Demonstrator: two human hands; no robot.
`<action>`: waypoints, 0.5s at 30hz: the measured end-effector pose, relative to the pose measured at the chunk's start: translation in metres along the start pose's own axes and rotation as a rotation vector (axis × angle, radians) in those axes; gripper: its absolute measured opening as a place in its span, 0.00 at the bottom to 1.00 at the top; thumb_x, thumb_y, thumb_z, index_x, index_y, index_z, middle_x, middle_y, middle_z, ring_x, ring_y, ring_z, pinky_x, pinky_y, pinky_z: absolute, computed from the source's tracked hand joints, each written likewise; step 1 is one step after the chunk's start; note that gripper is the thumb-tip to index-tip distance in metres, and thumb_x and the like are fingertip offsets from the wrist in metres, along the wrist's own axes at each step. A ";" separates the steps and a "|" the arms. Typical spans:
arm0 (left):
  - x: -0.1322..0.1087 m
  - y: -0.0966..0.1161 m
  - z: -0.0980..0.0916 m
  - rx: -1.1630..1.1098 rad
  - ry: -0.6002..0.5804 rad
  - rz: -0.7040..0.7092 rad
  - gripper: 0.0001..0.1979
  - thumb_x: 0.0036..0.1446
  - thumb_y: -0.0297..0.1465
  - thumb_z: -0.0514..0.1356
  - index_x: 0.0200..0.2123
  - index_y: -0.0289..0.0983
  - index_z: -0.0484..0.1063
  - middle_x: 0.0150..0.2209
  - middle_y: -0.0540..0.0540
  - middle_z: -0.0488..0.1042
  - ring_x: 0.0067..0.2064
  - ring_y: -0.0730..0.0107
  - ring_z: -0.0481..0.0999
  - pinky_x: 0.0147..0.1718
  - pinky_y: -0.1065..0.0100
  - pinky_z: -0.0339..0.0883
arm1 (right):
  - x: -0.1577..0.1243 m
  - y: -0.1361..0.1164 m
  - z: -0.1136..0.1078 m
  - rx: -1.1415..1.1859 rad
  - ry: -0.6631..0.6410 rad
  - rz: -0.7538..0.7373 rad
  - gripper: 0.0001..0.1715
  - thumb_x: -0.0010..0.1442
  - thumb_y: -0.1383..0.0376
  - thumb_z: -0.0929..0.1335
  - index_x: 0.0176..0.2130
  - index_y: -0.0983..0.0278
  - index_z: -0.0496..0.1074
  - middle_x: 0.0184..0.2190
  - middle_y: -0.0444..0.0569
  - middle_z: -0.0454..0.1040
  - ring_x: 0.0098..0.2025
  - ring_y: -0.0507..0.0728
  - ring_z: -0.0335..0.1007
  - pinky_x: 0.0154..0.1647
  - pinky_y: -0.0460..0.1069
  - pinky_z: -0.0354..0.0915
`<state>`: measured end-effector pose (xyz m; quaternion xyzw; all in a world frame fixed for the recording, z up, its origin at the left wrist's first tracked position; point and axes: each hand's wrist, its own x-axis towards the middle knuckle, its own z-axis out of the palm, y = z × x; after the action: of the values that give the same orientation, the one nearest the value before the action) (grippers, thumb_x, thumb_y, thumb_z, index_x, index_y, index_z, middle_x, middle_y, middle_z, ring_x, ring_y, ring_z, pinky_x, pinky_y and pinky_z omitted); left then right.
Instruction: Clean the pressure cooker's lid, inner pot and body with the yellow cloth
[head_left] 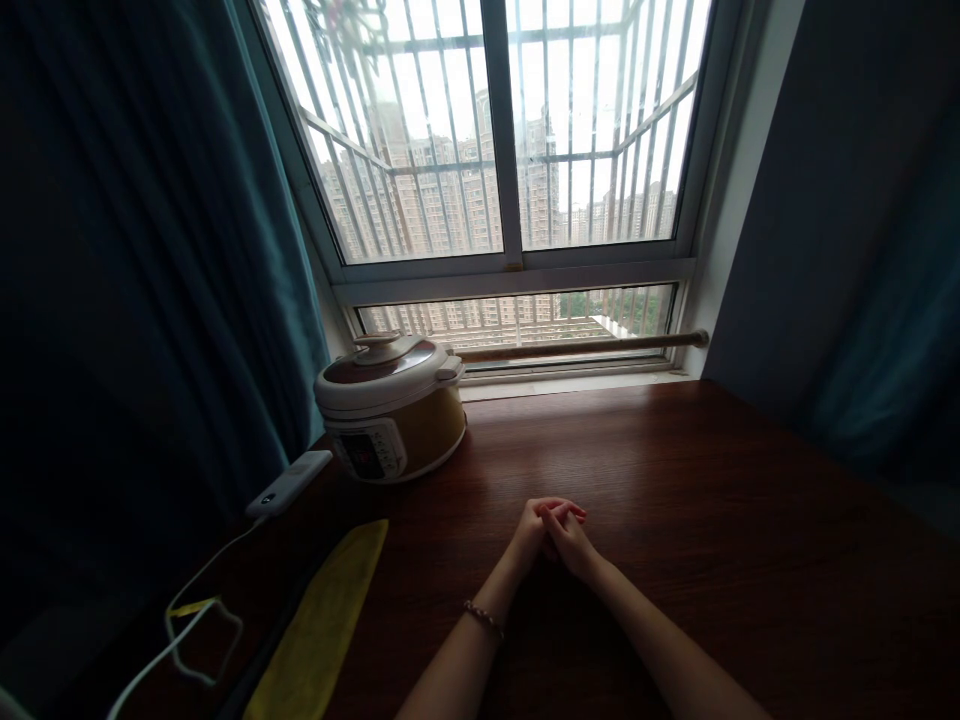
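My left hand (529, 532) and my right hand (568, 538) rest together on the dark wooden table (712, 520), fingers clasped around each other near the table's middle. Nothing shows between the fingers. A beaded bracelet (484, 619) sits on my left wrist. The nearest object is a yellow and white electric cooker (390, 408) with its lid on, standing at the back left of the table by the window.
A yellow cloth (322, 625) lies at the front left. Beside it are a white power strip (289, 483) and its white cable (180, 640). A wooden rod (585, 346) lies along the window sill. Teal curtains (150, 280) hang on both sides.
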<state>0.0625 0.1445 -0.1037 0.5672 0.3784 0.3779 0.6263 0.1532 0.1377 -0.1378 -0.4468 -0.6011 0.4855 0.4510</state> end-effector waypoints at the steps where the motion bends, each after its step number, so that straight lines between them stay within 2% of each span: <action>1: 0.000 0.000 0.000 -0.001 -0.001 -0.001 0.23 0.50 0.44 0.57 0.39 0.31 0.76 0.37 0.37 0.77 0.23 0.70 0.73 0.10 0.78 0.56 | 0.000 0.000 0.000 0.000 0.000 0.002 0.38 0.50 0.35 0.56 0.18 0.65 0.62 0.10 0.42 0.58 0.13 0.47 0.55 0.13 0.42 0.49; 15: -0.002 0.003 0.001 -0.007 -0.012 0.006 0.24 0.50 0.44 0.57 0.40 0.31 0.76 0.37 0.37 0.77 0.21 0.71 0.72 0.10 0.77 0.56 | -0.001 0.002 -0.001 0.004 0.009 -0.009 0.37 0.51 0.36 0.57 0.18 0.66 0.62 0.10 0.43 0.59 0.13 0.47 0.56 0.13 0.43 0.49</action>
<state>0.0626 0.1427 -0.1005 0.5683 0.3717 0.3778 0.6294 0.1548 0.1377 -0.1400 -0.4452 -0.6001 0.4827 0.4568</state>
